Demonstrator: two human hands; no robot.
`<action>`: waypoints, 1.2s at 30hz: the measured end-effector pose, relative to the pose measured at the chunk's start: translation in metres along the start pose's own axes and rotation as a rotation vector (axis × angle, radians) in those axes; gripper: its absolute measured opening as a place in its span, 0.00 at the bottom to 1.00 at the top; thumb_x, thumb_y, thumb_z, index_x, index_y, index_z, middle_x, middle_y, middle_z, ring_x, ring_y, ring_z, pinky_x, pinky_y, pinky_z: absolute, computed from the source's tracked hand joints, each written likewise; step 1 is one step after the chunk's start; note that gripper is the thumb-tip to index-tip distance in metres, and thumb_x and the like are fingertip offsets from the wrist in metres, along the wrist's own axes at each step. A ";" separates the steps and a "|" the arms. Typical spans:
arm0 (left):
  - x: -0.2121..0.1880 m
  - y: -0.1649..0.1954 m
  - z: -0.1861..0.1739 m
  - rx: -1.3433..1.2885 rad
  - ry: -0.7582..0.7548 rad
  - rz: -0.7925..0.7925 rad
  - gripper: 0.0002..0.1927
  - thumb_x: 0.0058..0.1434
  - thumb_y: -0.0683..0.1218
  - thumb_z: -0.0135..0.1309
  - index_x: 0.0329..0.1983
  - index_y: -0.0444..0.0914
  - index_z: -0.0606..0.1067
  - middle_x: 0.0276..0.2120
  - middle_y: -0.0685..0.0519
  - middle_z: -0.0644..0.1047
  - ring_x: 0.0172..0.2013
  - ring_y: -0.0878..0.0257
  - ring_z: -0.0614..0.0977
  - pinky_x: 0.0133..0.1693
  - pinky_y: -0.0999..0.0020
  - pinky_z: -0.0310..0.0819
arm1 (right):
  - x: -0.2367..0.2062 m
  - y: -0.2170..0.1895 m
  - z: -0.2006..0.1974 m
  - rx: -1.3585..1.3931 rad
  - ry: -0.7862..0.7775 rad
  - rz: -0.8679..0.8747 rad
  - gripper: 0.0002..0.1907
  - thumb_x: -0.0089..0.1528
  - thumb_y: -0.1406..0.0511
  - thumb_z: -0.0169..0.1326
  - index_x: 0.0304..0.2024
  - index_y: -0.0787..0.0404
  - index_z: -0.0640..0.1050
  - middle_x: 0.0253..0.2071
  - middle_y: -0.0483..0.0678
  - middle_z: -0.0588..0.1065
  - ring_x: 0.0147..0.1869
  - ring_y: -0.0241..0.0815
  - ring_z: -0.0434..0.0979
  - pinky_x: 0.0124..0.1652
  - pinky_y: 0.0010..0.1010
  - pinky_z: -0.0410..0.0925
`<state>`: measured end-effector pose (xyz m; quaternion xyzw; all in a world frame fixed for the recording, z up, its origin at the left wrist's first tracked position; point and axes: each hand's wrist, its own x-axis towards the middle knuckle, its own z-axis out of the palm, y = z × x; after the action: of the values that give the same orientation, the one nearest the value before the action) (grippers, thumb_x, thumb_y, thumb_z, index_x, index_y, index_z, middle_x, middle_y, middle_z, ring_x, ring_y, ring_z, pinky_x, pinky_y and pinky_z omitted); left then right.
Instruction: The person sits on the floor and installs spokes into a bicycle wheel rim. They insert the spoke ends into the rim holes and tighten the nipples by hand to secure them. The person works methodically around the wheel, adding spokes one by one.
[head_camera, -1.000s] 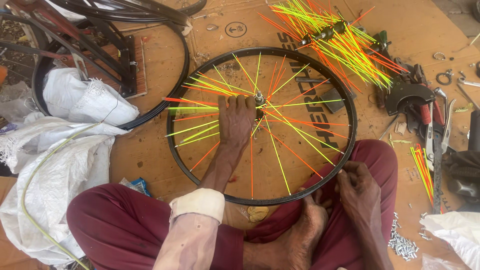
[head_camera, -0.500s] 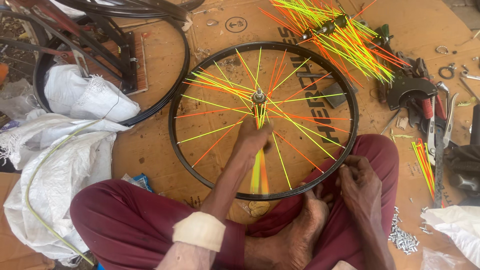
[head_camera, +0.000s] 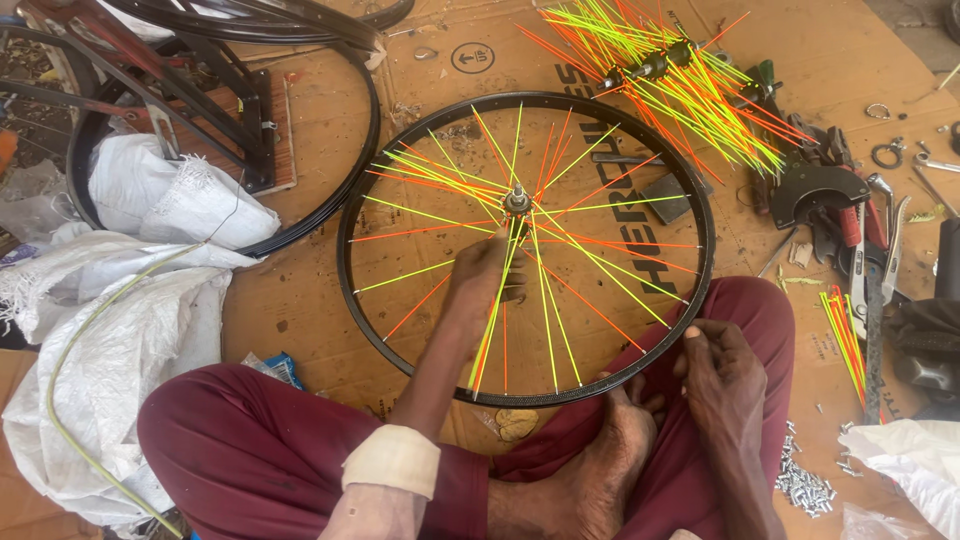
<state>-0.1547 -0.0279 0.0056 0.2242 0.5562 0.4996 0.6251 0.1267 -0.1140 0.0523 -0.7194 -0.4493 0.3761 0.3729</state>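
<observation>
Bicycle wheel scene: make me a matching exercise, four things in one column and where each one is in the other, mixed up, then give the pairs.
Things:
1. left hand
2. right hand
3. loose spoke bundle
4. screws

Places:
A. on the cardboard at the top, beyond the wheel
B. at the wheel's rim, near side, by the right knee
C. in a heap on the cardboard beside the right knee
D. among the spokes just below the hub

Pairs: 1-D, 2-B, 3-A, 4-C
</observation>
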 end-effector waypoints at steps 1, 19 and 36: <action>0.000 0.001 -0.007 -0.038 -0.012 -0.034 0.16 0.65 0.53 0.56 0.39 0.34 0.77 0.32 0.50 0.79 0.26 0.65 0.80 0.28 0.70 0.80 | 0.000 -0.001 0.000 -0.001 0.001 -0.005 0.14 0.70 0.60 0.50 0.49 0.65 0.77 0.24 0.45 0.73 0.24 0.31 0.68 0.24 0.25 0.62; 0.017 0.003 0.021 -0.144 -0.056 -0.007 0.36 0.58 0.68 0.53 0.55 0.38 0.66 0.49 0.49 0.75 0.36 0.56 0.86 0.39 0.61 0.87 | -0.010 0.011 0.003 0.036 -0.017 -0.102 0.17 0.69 0.60 0.51 0.52 0.68 0.71 0.26 0.46 0.74 0.23 0.33 0.69 0.23 0.24 0.64; 0.107 0.039 0.019 -0.623 -0.062 -0.313 0.21 0.72 0.62 0.37 0.36 0.44 0.69 0.33 0.29 0.83 0.11 0.68 0.66 0.12 0.76 0.52 | 0.014 -0.004 0.017 0.322 -0.248 0.264 0.16 0.61 0.61 0.60 0.24 0.67 0.79 0.15 0.45 0.73 0.17 0.31 0.57 0.19 0.25 0.50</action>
<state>-0.1645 0.0862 -0.0068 -0.0504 0.3855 0.5365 0.7490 0.1141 -0.0963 0.0457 -0.6514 -0.3282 0.5739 0.3723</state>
